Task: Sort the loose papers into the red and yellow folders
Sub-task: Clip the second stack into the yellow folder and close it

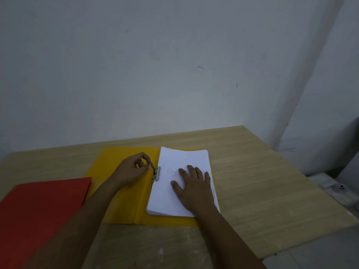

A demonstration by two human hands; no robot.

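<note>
Low and left in the frame, the closed flat red card folder (41, 208) is lying on the pale wooden counter (262, 195). At centre, the right hand (192, 186) is pressing flat, fingers spread, on the white paper stack (174, 199) in the open yellow folder (114, 166). Just left of the stack's long edge, the left hand (134, 168) is pinching the small metal clip lever (155, 172).

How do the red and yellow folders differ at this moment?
The yellow folder lies open flat; the red folder is closed. The yellow one holds a stack of white papers at its metal clip, pressed by the right hand while the left hand pinches the clip; the red one shows no papers and is untouched. Yellow sits mid-table, red at the left edge. Both lie flat on the wooden table.
</note>
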